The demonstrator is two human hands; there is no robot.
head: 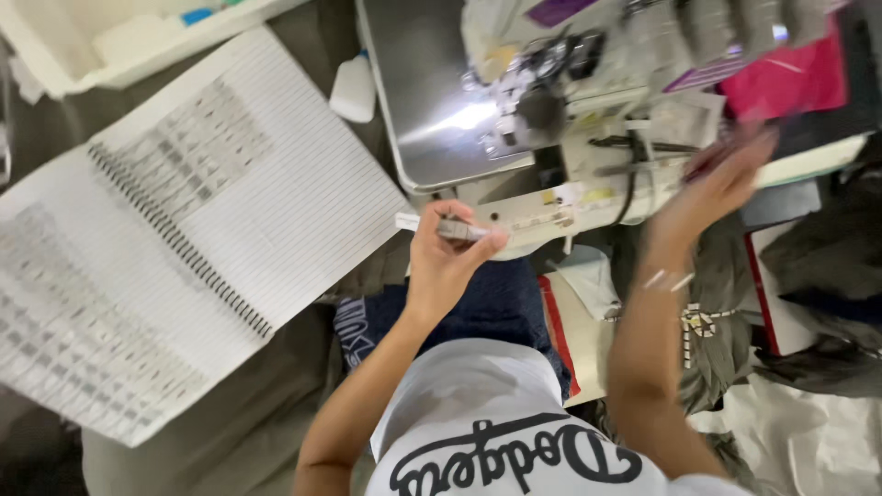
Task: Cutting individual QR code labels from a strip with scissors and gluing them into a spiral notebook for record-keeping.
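While gripped: one pen (447, 227), two hands.

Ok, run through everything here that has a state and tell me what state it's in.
Spiral notebook: open, lying flat.
Left hand: closed around a small pen-like tool.
Right hand: raised at the sewing machine, blurred; grip unclear.
Machine lamp: lit, glare on the plate.
White tray: open-topped.

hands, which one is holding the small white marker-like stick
The left hand pinches the small white marker-like stick. The right hand, blurred, reaches toward the grey sewing machine instead.
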